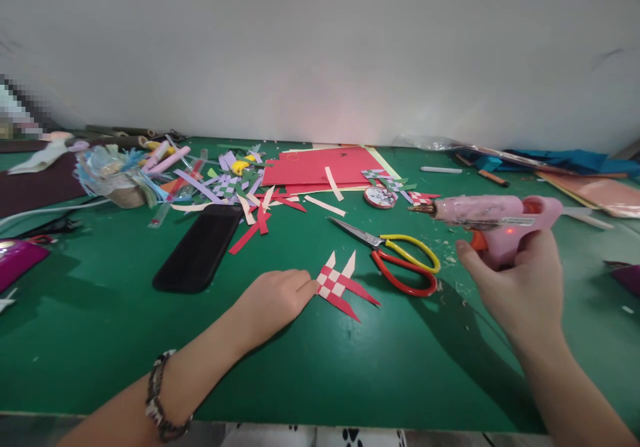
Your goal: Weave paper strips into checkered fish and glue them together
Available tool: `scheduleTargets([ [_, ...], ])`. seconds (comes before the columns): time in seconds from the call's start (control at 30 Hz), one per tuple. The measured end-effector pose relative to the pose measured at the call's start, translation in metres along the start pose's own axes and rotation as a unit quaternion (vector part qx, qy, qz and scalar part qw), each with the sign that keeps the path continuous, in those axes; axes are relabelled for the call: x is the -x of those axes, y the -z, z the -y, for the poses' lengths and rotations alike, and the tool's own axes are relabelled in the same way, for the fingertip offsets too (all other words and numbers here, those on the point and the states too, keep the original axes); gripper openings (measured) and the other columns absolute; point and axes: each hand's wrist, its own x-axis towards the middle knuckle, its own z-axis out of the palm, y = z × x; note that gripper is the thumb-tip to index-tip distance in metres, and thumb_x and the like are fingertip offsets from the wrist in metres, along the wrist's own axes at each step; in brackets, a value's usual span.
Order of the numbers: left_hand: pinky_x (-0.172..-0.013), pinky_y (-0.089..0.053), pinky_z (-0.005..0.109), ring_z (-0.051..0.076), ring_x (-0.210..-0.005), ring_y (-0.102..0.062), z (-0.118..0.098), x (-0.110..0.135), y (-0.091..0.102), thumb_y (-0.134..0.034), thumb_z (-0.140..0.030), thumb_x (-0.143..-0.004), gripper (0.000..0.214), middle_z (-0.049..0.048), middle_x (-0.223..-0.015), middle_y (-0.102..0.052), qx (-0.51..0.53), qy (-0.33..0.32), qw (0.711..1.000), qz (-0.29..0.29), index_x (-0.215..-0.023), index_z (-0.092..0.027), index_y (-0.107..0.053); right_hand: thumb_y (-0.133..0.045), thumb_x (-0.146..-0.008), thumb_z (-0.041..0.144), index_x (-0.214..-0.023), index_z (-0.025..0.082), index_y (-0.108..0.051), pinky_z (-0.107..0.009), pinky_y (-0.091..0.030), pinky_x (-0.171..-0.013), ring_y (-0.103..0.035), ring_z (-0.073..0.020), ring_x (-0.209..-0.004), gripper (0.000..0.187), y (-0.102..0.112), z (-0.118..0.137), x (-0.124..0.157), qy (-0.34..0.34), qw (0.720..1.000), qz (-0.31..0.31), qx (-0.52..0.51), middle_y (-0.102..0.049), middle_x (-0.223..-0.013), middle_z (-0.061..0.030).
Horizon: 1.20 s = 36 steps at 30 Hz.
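Observation:
My left hand (280, 295) rests low over the table, fingers together, pinching the left edge of a red and cream woven paper fish (332, 281). The fish lies on the green surface, its pointed strip ends facing up and to the right. A pink hot glue gun (500, 219) is in the grip of my right hand (520, 293), raised above the table with its nozzle pointing left and a small red light lit. Between the two hands lie scissors (380, 241) with one yellow and one red handle, blades slightly apart.
A black phone (199, 250) lies left of the paper fish. Behind are cut paper strips (260, 213), red paper sheets (320, 167) and a round tin-like disc (380, 197). Blue material (560, 160) and a cutter (493, 178) sit at the back right, before a pale wall (320, 53).

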Motion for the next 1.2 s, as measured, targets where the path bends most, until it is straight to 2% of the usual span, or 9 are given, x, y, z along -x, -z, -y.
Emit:
scheduleTargets([
  [0.33,-0.049,-0.041,0.024,0.015,-0.059,-0.056,-0.001,0.000,0.000,-0.029,-0.006,-0.082,0.029,0.0042,-0.069,-0.060,-0.020,0.004,1.000,0.004,-0.085,-0.013,-0.057,-0.058,-0.056,0.036,-0.099,0.016,-0.045,-0.026,-0.033,-0.047,-0.037,-0.0111,-0.052,0.049,-0.002,-0.003,0.000,0.014,1.000,0.000,0.001,-0.046,-0.070,-0.0011],
  [0.63,-0.048,-0.041,0.022,0.014,-0.059,-0.057,0.000,0.004,0.000,-0.027,-0.008,-0.084,0.032,0.0032,-0.068,-0.062,-0.019,0.000,0.999,-0.038,-0.089,-0.013,-0.059,-0.058,-0.056,0.036,-0.092,0.017,-0.045,-0.026,-0.033,-0.049,-0.039,-0.0117,-0.053,0.043,-0.001,-0.006,-0.001,0.015,1.000,-0.002,0.000,-0.046,-0.070,-0.0013],
  [0.8,-0.049,-0.041,0.022,0.014,-0.060,-0.058,0.000,0.006,0.003,-0.025,-0.006,-0.083,0.035,0.0052,-0.073,-0.064,-0.038,-0.019,0.999,-0.023,-0.092,-0.012,-0.059,-0.058,-0.056,0.036,-0.086,0.018,-0.043,-0.026,-0.032,-0.048,-0.038,-0.0114,-0.052,0.038,-0.001,-0.006,-0.001,0.013,1.000,0.000,0.004,-0.045,-0.067,-0.0002],
  [0.97,-0.058,-0.044,0.026,0.015,-0.060,-0.057,0.000,0.008,0.005,-0.025,0.000,-0.081,0.037,0.0059,-0.072,-0.065,-0.087,-0.073,0.992,-0.046,-0.095,-0.008,-0.058,-0.057,-0.056,0.036,-0.086,0.018,-0.043,-0.025,-0.031,-0.047,-0.038,-0.0106,-0.052,0.037,-0.001,-0.005,-0.002,0.016,1.000,0.001,0.003,-0.045,-0.068,-0.0003],
  [1.2,-0.063,-0.044,0.027,0.014,-0.063,-0.057,0.004,0.011,0.006,-0.025,0.000,-0.082,0.036,0.0057,-0.075,-0.065,-0.078,-0.072,0.992,-0.065,-0.104,-0.005,-0.053,-0.056,-0.050,0.040,-0.078,0.020,-0.040,-0.023,-0.028,-0.042,-0.034,-0.0090,-0.048,0.037,-0.004,-0.010,-0.004,0.035,0.999,-0.025,-0.012,-0.041,-0.065,0.0024],
])
